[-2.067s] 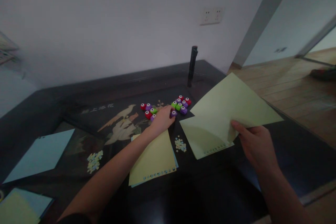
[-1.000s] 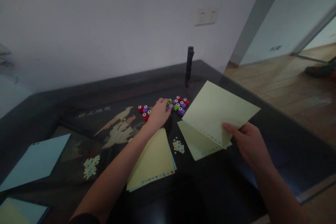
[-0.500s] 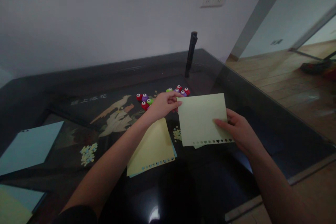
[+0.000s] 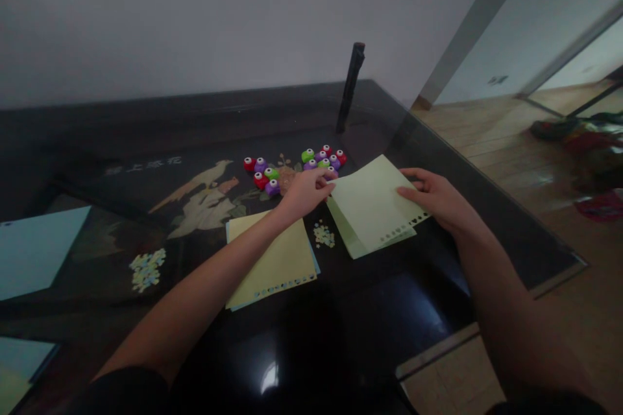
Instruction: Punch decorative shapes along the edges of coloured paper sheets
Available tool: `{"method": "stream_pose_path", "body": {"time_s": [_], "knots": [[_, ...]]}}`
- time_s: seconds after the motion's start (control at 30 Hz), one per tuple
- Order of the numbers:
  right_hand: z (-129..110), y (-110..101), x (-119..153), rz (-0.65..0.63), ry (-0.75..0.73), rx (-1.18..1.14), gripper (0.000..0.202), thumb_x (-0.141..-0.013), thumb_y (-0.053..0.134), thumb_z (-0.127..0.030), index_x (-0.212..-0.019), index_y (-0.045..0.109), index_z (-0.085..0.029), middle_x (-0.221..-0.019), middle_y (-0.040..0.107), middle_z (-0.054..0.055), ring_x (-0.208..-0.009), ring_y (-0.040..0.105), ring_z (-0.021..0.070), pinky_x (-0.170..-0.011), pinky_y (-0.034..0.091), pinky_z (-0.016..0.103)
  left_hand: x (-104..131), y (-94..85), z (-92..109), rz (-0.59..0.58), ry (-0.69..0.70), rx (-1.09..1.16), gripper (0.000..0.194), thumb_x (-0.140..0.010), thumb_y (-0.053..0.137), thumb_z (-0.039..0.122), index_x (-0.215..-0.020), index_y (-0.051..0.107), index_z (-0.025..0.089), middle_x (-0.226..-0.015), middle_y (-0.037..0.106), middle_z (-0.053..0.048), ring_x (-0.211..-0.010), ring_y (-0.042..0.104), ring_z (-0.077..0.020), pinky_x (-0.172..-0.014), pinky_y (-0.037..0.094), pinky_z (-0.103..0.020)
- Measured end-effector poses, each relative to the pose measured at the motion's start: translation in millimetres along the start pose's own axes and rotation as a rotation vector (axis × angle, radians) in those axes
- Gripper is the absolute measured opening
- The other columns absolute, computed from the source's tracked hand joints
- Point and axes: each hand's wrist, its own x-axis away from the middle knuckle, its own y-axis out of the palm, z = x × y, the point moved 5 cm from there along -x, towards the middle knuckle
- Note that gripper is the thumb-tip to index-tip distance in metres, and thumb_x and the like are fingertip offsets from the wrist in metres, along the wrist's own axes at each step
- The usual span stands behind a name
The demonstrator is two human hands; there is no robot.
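Between my hands a pale green sheet of paper point(image 4: 372, 198) is tilted, with a row of small punched shapes along its near edge. My left hand point(image 4: 310, 191) pinches its far left corner. My right hand point(image 4: 433, 198) grips the right side, thumb on top. Another pale green sheet point(image 4: 357, 248) lies beneath it on the table. To the left, a yellow sheet point(image 4: 275, 256) with a similar punched row rests over a light blue one, partly behind my left forearm. A small heap of paper cut-outs point(image 4: 324, 234) sits between the two stacks.
Behind my hands stand two clusters of small craft punches with eye-like tops, one left point(image 4: 265, 175) and one right point(image 4: 325, 159). More cut-outs point(image 4: 146, 269) and a blue sheet point(image 4: 41, 249) lie at left. A black post point(image 4: 350, 87) rises near the wall.
The held sheet has come down over the lower green sheet and turned, its right side swinging away from me. Both hands keep their hold. The camera view has shifted slightly.
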Motion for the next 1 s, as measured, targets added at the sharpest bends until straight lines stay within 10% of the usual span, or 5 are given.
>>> {"method": "stream_pose_path", "body": {"time_s": [1.0], "knots": [[26,8,-7,-0.074,-0.030,0.515,0.057,-0.073,0.065,-0.025,-0.128,0.048,-0.019,-0.068,0.067,0.001,-0.058,0.064,0.0197,-0.049,0.047,0.029,7,16.2,-14,-0.003,0.095,-0.354,0.019,-0.081,0.059,0.018,-0.099,0.065,0.016,-0.074,0.065,-0.002,-0.067,0.058,-0.0151,-0.064,0.043,-0.026]]}}
